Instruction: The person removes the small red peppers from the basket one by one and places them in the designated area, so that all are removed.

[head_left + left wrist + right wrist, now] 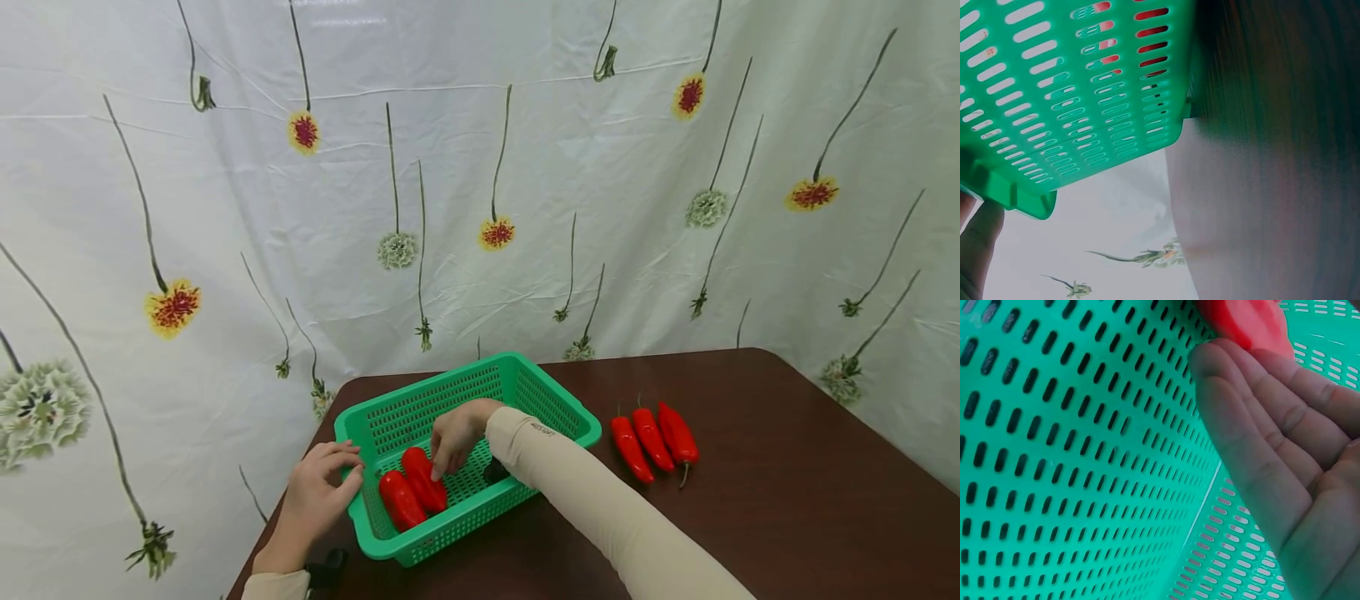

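Note:
In the head view a green plastic basket [555, 390] stands on the table's left part. Two red peppers, one farther left [401, 502] and one beside it [422, 471], lie in its left end. My right hand [456, 435] reaches down inside, fingertips right at the second pepper. The right wrist view shows that hand's fingers [1254, 450] fairly straight, overlapping red pepper skin [1254, 325]. At the basket's left rim is my left hand [318, 492], fingers loosely bent over the edge. A left finger [982, 234] meets the rim in the left wrist view.
Three red peppers [651, 437] lie side by side on the dark brown table [780, 475], right of the basket. A pale flowered cloth [525, 167] hangs behind the table. My right sleeve [600, 500] crosses the basket's front rim.

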A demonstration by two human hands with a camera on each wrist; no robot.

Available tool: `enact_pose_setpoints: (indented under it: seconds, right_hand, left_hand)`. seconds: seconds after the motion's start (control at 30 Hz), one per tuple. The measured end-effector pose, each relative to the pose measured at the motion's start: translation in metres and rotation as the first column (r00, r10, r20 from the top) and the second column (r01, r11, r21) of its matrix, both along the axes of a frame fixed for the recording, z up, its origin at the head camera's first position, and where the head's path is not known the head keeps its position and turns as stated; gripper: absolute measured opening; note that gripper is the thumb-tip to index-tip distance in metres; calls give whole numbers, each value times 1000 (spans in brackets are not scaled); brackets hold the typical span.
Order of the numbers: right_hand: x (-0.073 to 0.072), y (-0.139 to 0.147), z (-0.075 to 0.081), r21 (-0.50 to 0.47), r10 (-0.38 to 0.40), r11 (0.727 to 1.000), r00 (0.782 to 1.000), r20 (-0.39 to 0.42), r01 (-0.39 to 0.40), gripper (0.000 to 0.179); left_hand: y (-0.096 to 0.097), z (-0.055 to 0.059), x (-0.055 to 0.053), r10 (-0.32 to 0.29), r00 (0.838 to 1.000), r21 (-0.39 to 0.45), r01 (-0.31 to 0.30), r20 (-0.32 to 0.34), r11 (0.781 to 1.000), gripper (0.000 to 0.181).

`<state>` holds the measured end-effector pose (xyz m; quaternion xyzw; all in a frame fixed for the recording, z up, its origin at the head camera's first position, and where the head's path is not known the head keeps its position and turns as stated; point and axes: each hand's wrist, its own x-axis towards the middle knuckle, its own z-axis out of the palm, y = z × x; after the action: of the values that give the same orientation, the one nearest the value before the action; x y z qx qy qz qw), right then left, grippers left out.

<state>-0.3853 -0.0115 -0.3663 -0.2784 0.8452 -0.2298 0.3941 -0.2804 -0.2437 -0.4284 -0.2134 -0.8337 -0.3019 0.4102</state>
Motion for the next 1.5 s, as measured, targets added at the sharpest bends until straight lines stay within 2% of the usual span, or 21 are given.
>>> enact_pose_setpoints:
  seconds: [0.3, 0.43, 0.8, 1.1, 1.5]
  right_hand:
    - [3, -2, 1, 22, -10, 1000, 1000, 5, 10, 27]
    - [4, -4, -2, 40, -12, 999, 1000, -4, 12, 28]
    - [4, -7, -11, 73, -49, 996, 999, -13, 50, 25]
    - [3, -7, -17, 63, -41, 997, 997, -70, 46, 26]
    - [8, -7, -16, 90, 3, 996, 996, -84, 5, 19]
  left_hand:
    - [0, 1, 2, 18, 1000, 3, -18, 21, 1000, 15]
    - [-1, 0, 3, 33, 999, 1, -33, 28, 999, 16]
    - [0, -2, 1, 21, 1000, -7, -21, -1, 1000, 14]
    - [0, -3, -1, 23, 1000, -10, -24, -12, 1000, 15]
    - [0, -2, -1, 22, 1000, -4, -22, 3, 1000, 15]
